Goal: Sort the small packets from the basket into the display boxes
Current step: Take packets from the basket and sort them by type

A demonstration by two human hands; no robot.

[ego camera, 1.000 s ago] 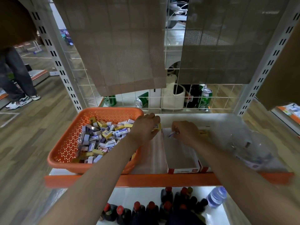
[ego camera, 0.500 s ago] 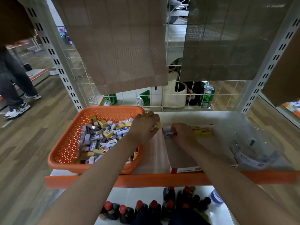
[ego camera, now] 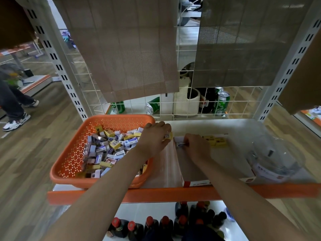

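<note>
at centre left the orange basket [ego camera: 73, 153] holds a heap of packets [ego camera: 111, 150], just past its far right corner the left hand [ego camera: 154, 138] curls its fingers round a yellow packet [ego camera: 168, 136], and beside it the right hand [ego camera: 196, 146] pinches a white packet [ego camera: 179, 141] at the far end of the box [ego camera: 196, 182].
</note>
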